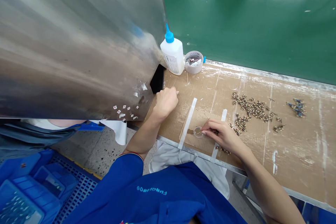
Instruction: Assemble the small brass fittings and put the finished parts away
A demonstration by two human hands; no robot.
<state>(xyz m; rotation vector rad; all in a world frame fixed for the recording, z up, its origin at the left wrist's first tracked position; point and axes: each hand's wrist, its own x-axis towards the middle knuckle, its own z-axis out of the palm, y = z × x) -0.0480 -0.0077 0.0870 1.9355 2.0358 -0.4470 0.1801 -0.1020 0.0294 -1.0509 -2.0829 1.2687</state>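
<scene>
My left hand (166, 102) rests on the cardboard-covered bench (294, 147) with its fingers curled closed, close to a black opening (157, 78) in the metal housing. What it holds, if anything, is hidden. My right hand (223, 134) pinches a thin stick whose tip reaches a small clear round dish (197, 132) near the bench's front edge. A pile of small brass-coloured parts (249, 108) lies just right of that hand.
A white glue bottle with a blue cap (173, 54) and a small round tub (193, 62) stand at the back. A green conveyor belt (249, 28) runs behind. A large metal housing (78, 42) fills the left. Bluish parts (298, 106) lie far right. Blue crates (31, 189) sit below.
</scene>
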